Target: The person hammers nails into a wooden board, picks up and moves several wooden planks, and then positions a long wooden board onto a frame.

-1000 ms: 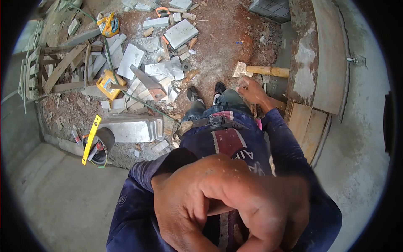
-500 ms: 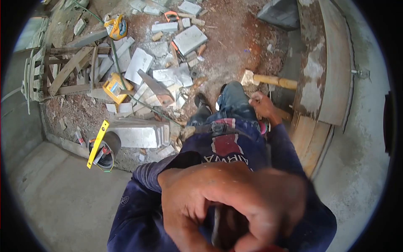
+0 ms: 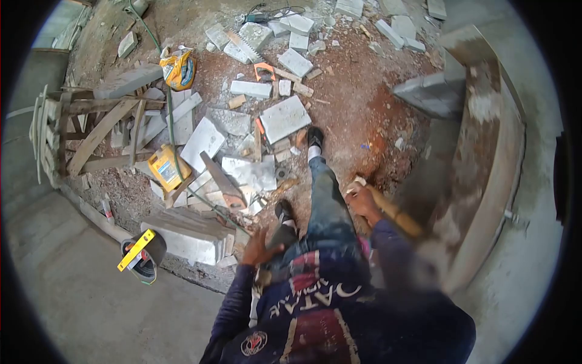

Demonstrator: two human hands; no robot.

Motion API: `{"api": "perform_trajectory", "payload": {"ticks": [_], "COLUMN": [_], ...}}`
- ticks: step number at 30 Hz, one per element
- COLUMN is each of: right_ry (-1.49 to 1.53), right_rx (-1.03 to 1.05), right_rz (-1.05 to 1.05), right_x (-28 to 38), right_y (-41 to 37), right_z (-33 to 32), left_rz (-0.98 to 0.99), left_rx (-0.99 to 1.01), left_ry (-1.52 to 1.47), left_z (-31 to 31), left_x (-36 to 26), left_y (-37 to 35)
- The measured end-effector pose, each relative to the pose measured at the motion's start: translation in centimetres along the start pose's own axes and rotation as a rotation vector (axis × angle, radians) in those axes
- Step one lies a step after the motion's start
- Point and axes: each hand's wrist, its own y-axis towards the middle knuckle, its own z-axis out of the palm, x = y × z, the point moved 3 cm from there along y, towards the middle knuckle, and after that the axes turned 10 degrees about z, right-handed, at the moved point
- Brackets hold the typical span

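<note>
My left hand is open beside my left thigh, fingers spread and holding nothing. Close below it in the view lies a stack of pale slabs. My right hand is in front of my right hip with its fingers curled in; I cannot tell what, if anything, is inside them. It overlaps the near end of a round wooden pole in this view. A handsaw with a wooden handle rests on the rubble ahead of my left foot.
Broken blocks and an orange-handled saw litter the dirt ahead. On the left are a yellow jerrycan, a wooden trestle, and a black bucket with a yellow level. Boards line the right wall.
My left hand has dropped from close before the camera to my left thigh. My right leg has stepped forward, and my right hand now overlaps the pole's end in view.
</note>
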Motion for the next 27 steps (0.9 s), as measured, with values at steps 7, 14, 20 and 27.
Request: {"api": "perform_trajectory", "payload": {"ticks": [7,14,20,27], "right_ry": [-0.358,-0.487,-0.860,-0.662], "right_rx": [0.022,-0.240,-0.575,-0.455], "right_rz": [-0.014,-0.269,-0.629,-0.830], "right_x": [7.3,16.4,25.5,24.5], "right_y": [27.3,52.7,62.6,59.4], "right_z": [0.4,3.3,5.2,4.3], "left_rz": [-0.547,-0.914,-1.051,-1.063], "left_rx": [0.241,0.480,0.626,0.231], "left_ry": [-0.262,-0.439,-0.457,-0.434], "left_z": [10.6,13.6,16.4,17.7], "left_x": [-1.7,-5.3,-6.9,-6.7], "left_y": [1.9,10.3,11.6,12.6]}}
